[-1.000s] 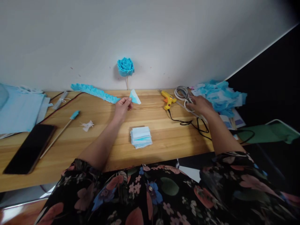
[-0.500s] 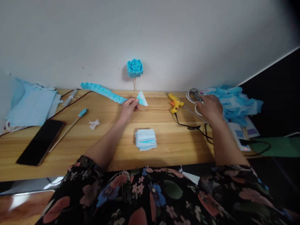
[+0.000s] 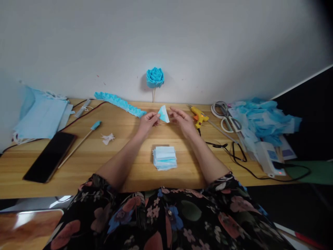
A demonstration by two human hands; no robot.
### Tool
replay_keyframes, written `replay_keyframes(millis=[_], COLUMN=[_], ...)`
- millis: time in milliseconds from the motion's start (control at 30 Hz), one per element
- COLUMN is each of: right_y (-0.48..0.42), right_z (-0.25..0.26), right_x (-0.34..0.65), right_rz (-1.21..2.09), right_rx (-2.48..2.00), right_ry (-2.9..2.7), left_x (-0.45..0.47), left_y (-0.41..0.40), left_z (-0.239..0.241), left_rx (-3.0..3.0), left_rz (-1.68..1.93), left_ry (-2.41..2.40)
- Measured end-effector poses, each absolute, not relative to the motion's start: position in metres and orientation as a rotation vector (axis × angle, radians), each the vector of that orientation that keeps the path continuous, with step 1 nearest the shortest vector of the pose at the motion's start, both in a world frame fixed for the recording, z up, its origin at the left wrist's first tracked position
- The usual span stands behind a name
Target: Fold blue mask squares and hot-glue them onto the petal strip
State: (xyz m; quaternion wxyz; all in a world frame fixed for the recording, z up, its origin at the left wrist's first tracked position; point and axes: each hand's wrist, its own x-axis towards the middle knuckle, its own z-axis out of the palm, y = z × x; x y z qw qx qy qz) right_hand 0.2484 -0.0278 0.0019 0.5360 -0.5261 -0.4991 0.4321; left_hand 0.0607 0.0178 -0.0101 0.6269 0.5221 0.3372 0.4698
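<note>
Between the fingertips of my left hand (image 3: 148, 123) is a small folded triangle of blue and white mask fabric (image 3: 163, 114), its point towards the fingers. Just right of it, my right hand (image 3: 182, 120) has its fingers apart and holds nothing; a small gap seems to separate it from the triangle. A row of pleated blue fabric petals (image 3: 118, 101) runs from the back left up to my left hand. Nearer to me lies a stack of cut mask squares (image 3: 164, 158). A blue fabric rose (image 3: 155, 77) on thin sticks stands against the wall.
To the right lie a yellow glue gun (image 3: 199, 116), white-handled scissors (image 3: 230, 124), a tape roll (image 3: 218, 109), a blue scrap heap (image 3: 262, 116) and a power strip (image 3: 267, 159) with black cable. Leftward are face masks (image 3: 43, 116), a phone (image 3: 49, 158) and a blue-tipped stick (image 3: 79, 145).
My right hand has moved left from the scissors beside the scrap heap to near the fabric triangle, leaving the scissors on the table. My left hand still pinches the triangle. The view has shifted slightly.
</note>
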Motion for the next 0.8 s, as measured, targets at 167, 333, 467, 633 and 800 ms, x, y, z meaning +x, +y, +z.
replay_keyframes(millis=[167,333,467,633,800], right_y=[-0.033,-0.034,-0.037,-0.037,-0.035], right_z=[-0.013,-0.003,0.003,0.001,-0.001], right_x=[0.248,0.243,0.241,0.243,0.243], right_rz=[0.827,0.384,0.104,0.025,0.063], right_rx=[-1.223,-1.177,-1.184,-1.168,-1.161], right_ry=[-1.316,-1.624,-1.813,-1.889,-1.904], left_x=[0.06,0.06,0.059,0.059,0.059], left_y=[0.017,0.018,0.018,0.019,0.019], left_z=[-0.01,-0.009,-0.01,-0.013,-0.012], left_rx=[1.179,1.15,1.158,1.164,1.173], left_rz=[1.069,1.075,1.077,1.083,1.079], left_ry=[0.792,0.778,0.779,0.766,0.771])
